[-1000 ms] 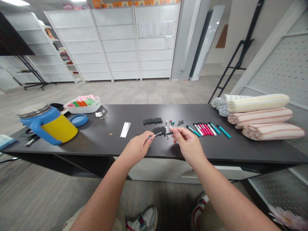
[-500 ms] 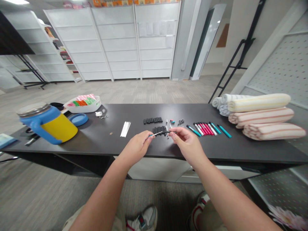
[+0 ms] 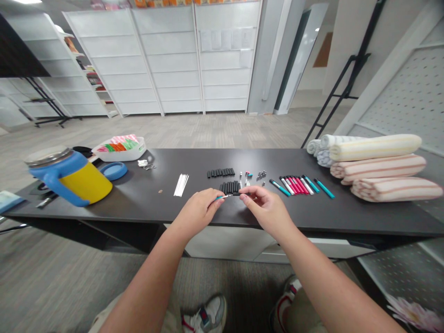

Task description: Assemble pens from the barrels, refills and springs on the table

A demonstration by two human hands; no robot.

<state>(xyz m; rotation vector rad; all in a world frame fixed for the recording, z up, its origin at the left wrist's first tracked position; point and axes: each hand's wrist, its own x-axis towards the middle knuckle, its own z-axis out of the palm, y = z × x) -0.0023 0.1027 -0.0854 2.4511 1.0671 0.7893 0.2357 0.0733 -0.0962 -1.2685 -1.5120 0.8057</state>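
dark table (image 3: 138,203) spans your front; white shelving (image 3: 166,60) stands beyond at 12 o'clock. both forearms reach forward. your left hand (image 3: 199,210) pinches a thin teal-tipped refill (image 3: 222,197). your right hand (image 3: 265,208) pinches a black barrel (image 3: 241,194) at the refill's 3 o'clock, ends meeting between your fingertips.

Bare tabletop (image 3: 145,196) between jug (image 3: 78,182) and white sticks (image 3: 181,185) (black parts (image 3: 229,187) rightward)

The thin piece (image 3: 227,196) pinched in the fingers (image 3: 214,201) is too small to be identified. The tiny parts (image 3: 250,175) behind it cannot be told apart. A blue item (image 3: 6,201) is cut by the left edge.
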